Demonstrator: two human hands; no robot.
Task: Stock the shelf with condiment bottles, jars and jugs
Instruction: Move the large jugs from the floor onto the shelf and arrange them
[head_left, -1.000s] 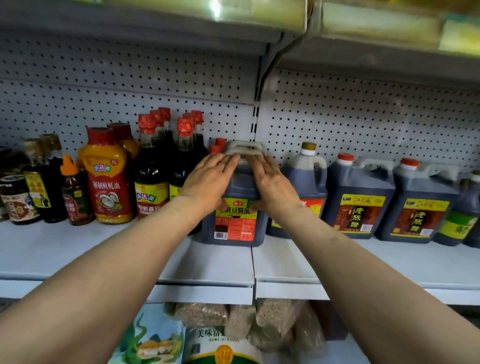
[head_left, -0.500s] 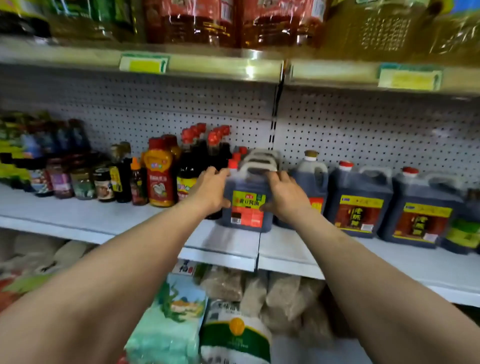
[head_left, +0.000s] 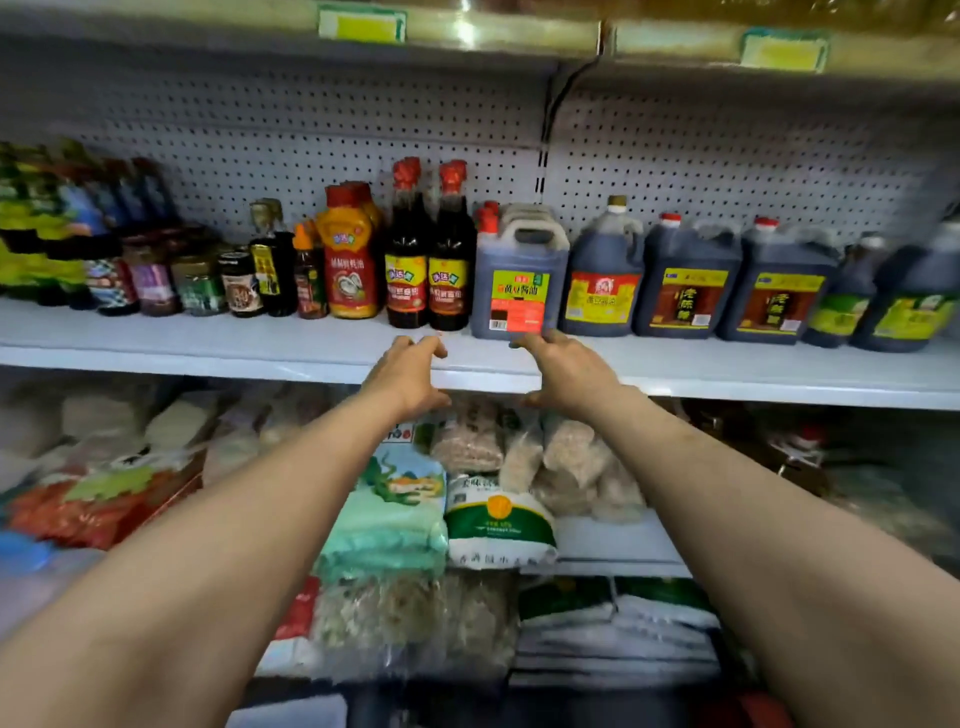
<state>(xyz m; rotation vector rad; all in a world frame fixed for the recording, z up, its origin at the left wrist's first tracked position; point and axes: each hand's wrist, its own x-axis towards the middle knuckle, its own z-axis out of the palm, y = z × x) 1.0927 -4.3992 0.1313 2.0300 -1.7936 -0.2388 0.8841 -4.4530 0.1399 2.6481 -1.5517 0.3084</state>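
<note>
A dark soy sauce jug (head_left: 519, 280) with a red cap and a green-and-red label stands upright on the white shelf (head_left: 208, 343), between two tall red-capped bottles (head_left: 428, 254) and a row of dark jugs (head_left: 685, 283). My left hand (head_left: 410, 376) hovers open over the shelf's front edge, below and left of the jug, holding nothing. My right hand (head_left: 566, 371) is open too, its fingertips just under the jug's lower right corner; contact with the jug is unclear.
Jars and small bottles (head_left: 202, 280) fill the shelf's left part, with an orange oyster sauce bottle (head_left: 349, 260) beside them. Bags of grain and rice (head_left: 493, 493) lie on the lower shelf. An upper shelf (head_left: 467, 36) with yellow price tags hangs overhead.
Both hands have let go of the soy sauce jug and drawn back toward me to the shelf's front edge. The jug stays in its row. The view has pulled back and tilted down.
</note>
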